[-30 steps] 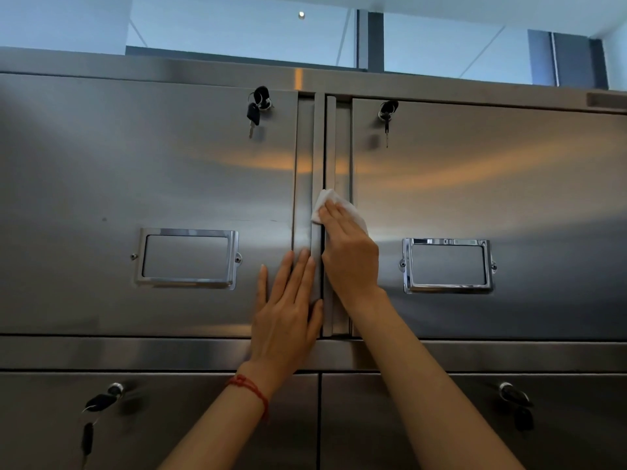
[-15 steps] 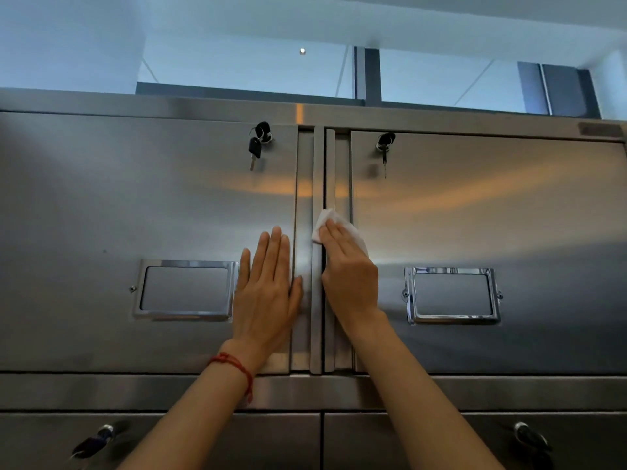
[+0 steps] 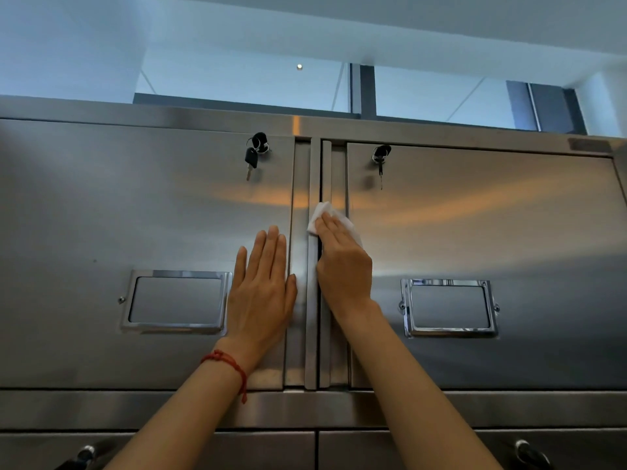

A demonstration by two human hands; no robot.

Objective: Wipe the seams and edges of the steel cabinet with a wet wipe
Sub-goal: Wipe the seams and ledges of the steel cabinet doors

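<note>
Steel cabinet's vertical centre seam [image 3: 319,300] is your landmark: your right hand [image 3: 342,262] presses the crumpled white wet wipe [image 3: 320,213] onto it with straight fingers, while your left hand [image 3: 263,293] lies flat just left, probably steadying that door.

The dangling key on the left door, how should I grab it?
Pinch the black head of the dangling key from the front, thumb and finger on its flat sides. It hangs free from a ring at the lock, blade pointing down.
</note>
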